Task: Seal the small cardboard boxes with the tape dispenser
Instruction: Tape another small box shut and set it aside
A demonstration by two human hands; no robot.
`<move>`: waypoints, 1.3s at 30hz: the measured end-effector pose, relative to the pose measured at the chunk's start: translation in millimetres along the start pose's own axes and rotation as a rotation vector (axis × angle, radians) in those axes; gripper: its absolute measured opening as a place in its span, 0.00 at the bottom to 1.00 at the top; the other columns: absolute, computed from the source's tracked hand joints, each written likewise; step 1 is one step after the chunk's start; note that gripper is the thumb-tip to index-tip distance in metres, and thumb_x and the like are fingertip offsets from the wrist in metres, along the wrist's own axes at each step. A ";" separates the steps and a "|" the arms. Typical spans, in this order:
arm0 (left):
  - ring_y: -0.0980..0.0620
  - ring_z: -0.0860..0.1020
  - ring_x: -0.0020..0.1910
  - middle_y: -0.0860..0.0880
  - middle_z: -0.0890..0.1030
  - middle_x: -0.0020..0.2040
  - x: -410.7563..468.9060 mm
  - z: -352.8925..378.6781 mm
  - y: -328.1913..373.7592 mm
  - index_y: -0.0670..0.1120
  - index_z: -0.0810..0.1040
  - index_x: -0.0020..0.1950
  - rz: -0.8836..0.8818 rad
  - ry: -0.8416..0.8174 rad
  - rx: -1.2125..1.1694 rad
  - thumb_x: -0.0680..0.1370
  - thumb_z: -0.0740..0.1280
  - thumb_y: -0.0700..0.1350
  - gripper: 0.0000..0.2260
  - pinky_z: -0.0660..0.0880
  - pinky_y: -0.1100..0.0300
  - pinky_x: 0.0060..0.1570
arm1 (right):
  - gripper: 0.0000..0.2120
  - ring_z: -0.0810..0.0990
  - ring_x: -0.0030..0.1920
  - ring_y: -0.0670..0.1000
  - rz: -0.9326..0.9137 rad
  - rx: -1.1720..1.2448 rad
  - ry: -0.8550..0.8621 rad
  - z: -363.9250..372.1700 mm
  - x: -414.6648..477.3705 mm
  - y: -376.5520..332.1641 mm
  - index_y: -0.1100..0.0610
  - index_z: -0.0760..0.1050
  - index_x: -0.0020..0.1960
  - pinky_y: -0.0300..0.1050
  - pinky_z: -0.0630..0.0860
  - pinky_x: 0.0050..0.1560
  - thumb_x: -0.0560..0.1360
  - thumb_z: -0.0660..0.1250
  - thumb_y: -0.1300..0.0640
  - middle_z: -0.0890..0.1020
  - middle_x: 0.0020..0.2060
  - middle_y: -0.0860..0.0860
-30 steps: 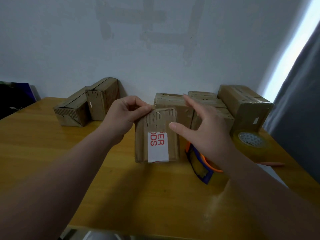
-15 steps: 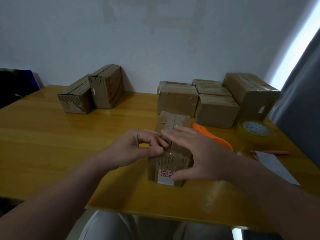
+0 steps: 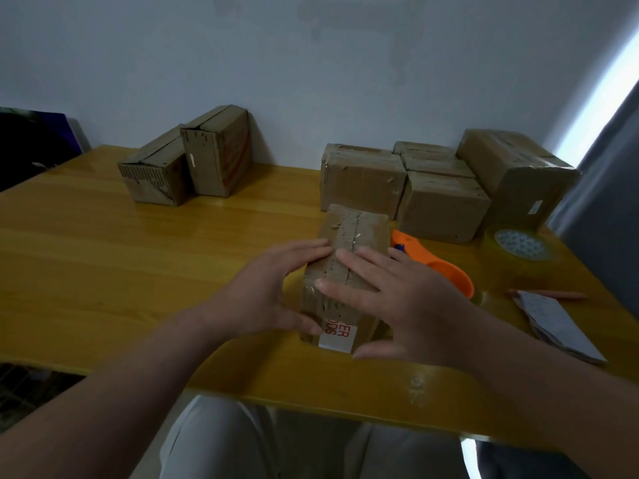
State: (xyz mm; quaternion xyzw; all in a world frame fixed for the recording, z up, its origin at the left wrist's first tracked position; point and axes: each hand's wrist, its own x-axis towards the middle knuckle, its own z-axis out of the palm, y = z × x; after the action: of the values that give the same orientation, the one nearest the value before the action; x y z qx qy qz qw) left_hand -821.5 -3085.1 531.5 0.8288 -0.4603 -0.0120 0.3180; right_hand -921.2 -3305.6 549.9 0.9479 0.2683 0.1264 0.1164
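A small cardboard box (image 3: 358,227) with a red-lettered white label on its near end lies on the yellow table (image 3: 138,271), its taped seam facing up. My left hand (image 3: 266,295) lies against its left side, straight fingers on the top edge and thumb on the near face. My right hand (image 3: 401,299) presses flat on the top, fingers spread across the seam, thumb low by the label. The orange tape dispenser (image 3: 441,267) lies just right of the box, partly hidden behind my right hand.
Two cardboard boxes (image 3: 193,164) stand at the back left. Several taped boxes (image 3: 442,202) are grouped at the back right. A clear tape roll (image 3: 522,248) sits by them. Papers (image 3: 553,323) and an orange pencil (image 3: 549,293) lie at the right edge.
The box stood on end under my hands a second ago; it now lies flat on the table nearer to me, and both hands have come to rest on its top.
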 end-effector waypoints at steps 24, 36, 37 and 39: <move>0.55 0.54 0.76 0.57 0.57 0.76 -5.8 1.9 -5.6 0.57 0.54 0.75 0.064 -0.032 0.086 0.59 0.72 0.66 0.49 0.55 0.46 0.74 | 0.43 0.43 0.77 0.59 -0.196 -0.796 0.084 20.9 18.3 -11.9 0.60 0.44 0.78 0.58 0.36 0.74 0.75 0.39 0.30 0.47 0.77 0.54; 0.57 0.57 0.75 0.54 0.60 0.76 -3.6 6.4 -13.1 0.56 0.54 0.75 0.128 0.023 0.050 0.60 0.72 0.65 0.48 0.60 0.46 0.72 | 0.46 0.40 0.74 0.59 -0.206 -0.861 0.181 25.0 32.9 -14.3 0.66 0.38 0.76 0.58 0.37 0.73 0.74 0.35 0.30 0.39 0.75 0.59; 0.58 0.57 0.75 0.55 0.60 0.76 -3.9 5.7 -11.9 0.57 0.54 0.74 0.131 0.023 0.050 0.60 0.72 0.65 0.48 0.59 0.47 0.72 | 0.46 0.40 0.74 0.59 -0.205 -0.855 0.187 24.9 33.1 -13.8 0.65 0.38 0.76 0.58 0.37 0.73 0.74 0.35 0.30 0.39 0.75 0.59; 0.60 0.56 0.74 0.59 0.58 0.75 -4.1 4.8 -11.6 0.59 0.53 0.75 0.129 0.018 0.066 0.60 0.73 0.65 0.48 0.57 0.51 0.73 | 0.46 0.40 0.74 0.59 -0.205 -0.840 0.204 24.8 32.7 -13.7 0.65 0.38 0.76 0.58 0.37 0.73 0.74 0.36 0.30 0.39 0.75 0.59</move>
State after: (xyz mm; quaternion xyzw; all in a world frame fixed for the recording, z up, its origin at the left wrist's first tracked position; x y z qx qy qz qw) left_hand -816.7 -3080.1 520.3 0.8075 -0.5102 0.0310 0.2946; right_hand -893.3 -3280.5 528.4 0.7694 0.2963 0.3052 0.4765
